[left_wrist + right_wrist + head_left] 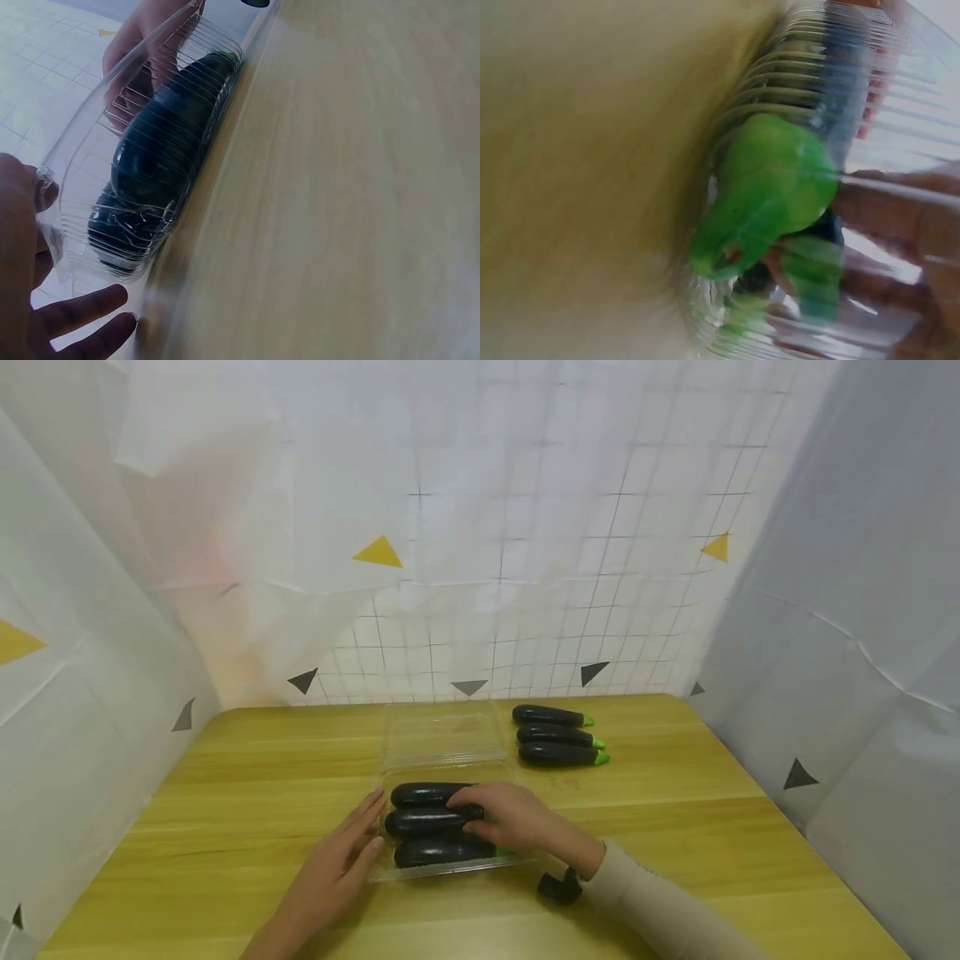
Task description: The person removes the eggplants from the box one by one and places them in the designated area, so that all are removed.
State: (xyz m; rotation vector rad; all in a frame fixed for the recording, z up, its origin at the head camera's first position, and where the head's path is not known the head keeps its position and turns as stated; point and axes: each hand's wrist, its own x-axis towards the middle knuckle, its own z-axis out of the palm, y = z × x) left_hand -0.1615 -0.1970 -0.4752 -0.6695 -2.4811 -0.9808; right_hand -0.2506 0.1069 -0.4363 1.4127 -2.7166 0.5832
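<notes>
A clear plastic clamshell container (pixel 420 875) lies with its lid (pixel 442 735) folded back toward the wall. Three dark eggplants lie side by side in it: a far one (pixel 420 794), a middle one (pixel 416 823) and a near one (pixel 442 852). My right hand (pixel 517 817) reaches over the container's right side, its fingers and thumb around the middle eggplant's stem end. In the right wrist view, a green eggplant cap (pixel 780 176) shows through the ribbed wall. My left hand (pixel 333 868) touches the container's left side with fingers fairly straight.
Three more eggplants (pixel 558 753) with green caps lie in a row on the wooden table (pixel 262 827), behind and right of the container. A small black object (pixel 560 887) is at my right wrist. White sheeting (pixel 487 610) encloses the table's back and sides.
</notes>
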